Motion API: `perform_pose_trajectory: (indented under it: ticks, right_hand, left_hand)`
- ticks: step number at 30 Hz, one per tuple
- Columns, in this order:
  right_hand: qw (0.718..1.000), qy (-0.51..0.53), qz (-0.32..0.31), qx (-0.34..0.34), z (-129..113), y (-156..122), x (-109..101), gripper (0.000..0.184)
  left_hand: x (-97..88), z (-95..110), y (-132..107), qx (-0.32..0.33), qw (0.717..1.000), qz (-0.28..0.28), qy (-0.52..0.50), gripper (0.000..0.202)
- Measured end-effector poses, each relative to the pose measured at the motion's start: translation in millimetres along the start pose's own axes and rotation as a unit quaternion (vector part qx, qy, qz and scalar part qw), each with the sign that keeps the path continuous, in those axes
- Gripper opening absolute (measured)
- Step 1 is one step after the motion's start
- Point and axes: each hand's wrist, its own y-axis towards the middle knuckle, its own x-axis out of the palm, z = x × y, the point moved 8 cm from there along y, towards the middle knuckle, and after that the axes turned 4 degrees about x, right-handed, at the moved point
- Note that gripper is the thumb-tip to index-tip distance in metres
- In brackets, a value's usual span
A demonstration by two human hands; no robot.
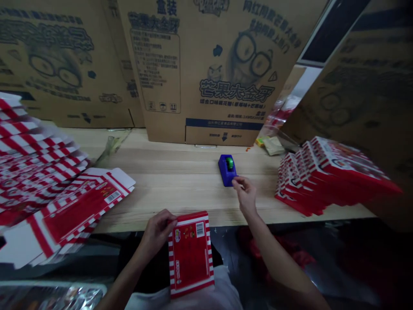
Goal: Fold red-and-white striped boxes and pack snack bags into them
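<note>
One red box (192, 254) sat at the lower centre of the frame, above the lap, its printed face turned up and its upper-left corner pinched between thumb and fingers of the left hand (160, 226). The right hand (245, 189), its thumb and forefinger drawn nearly together, was at the near end of the blue tape dispenser (227, 172) in the centre; whether it gripped a strip of tape could not be told. Work seemed partway along. Striped carton blanks (41, 172) with white flaps showing crowded the left edge, apparently yet to be made up, while stacked boxes (338, 176) at the right looked closed and done. The box in hand looked folded into shape, but no tape could be made out on it.
</note>
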Motion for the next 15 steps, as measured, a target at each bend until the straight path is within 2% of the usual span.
perform_pose_trajectory:
  ticks: [1, 2, 6, 10, 13, 15]
  right_hand:
    - [0.999, -0.014, 0.049, 0.004, 4.9, 16.7, -10.7, 0.036]
    - [0.997, -0.024, 0.073, 0.009, 10.1, 31.4, -16.3, 0.039]
    - [0.997, -0.038, 0.066, 0.034, 29.7, 64.2, -10.4, 0.036]
    - [0.995, -0.017, 0.084, 0.043, 40.1, 63.1, -0.3, 0.034]
    - [0.993, 0.022, 0.110, 0.041, 44.5, 50.2, 0.4, 0.037]
    - [0.993, 0.051, 0.101, 0.034, 47.3, 38.1, 1.4, 0.038]
  left_hand:
    - [0.9, 0.3, 0.0, 0.006, 1.000, -0.001, -0.006, 0.020]
    - [2.0, 0.3, 0.1, 0.011, 1.000, -0.001, -0.011, 0.021]
    - [6.6, -3.4, 0.1, 0.018, 0.999, -0.003, -0.037, 0.022]
    - [9.4, -8.8, -1.1, -0.004, 0.998, -0.003, -0.068, 0.022]
    - [6.8, -13.1, -2.4, -0.035, 0.995, 0.026, -0.092, 0.023]
    - [7.2, -17.3, -3.6, -0.064, 0.990, 0.039, -0.118, 0.023]
